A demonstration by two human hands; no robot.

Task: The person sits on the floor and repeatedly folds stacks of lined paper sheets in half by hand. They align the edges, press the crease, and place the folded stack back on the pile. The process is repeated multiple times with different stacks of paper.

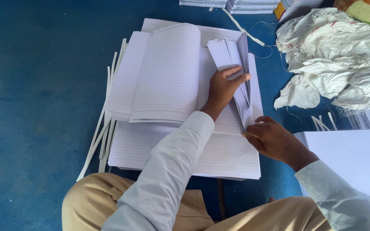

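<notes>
A sheaf of ruled sheets (236,72) is stood on edge atop the paper stack (202,158), folded partway. It is pressed by the left hand (223,87), fingers closed over its fold, and pinched at the lower corner by the right hand (275,141). A curved, already-turned bundle (168,77) lies to the left; the fold appears unfinished.

the sheets (168,81) are white, ruled with fine grey lines. the strips (103,132) beside them are plain white. the floor (35,85) is deep blue. the sleeves (168,175) are pale grey-white, the trousers (86,201) tan. the sack (335,55) is white with thin red marks. the stack (356,158) at right is plain white.
</notes>
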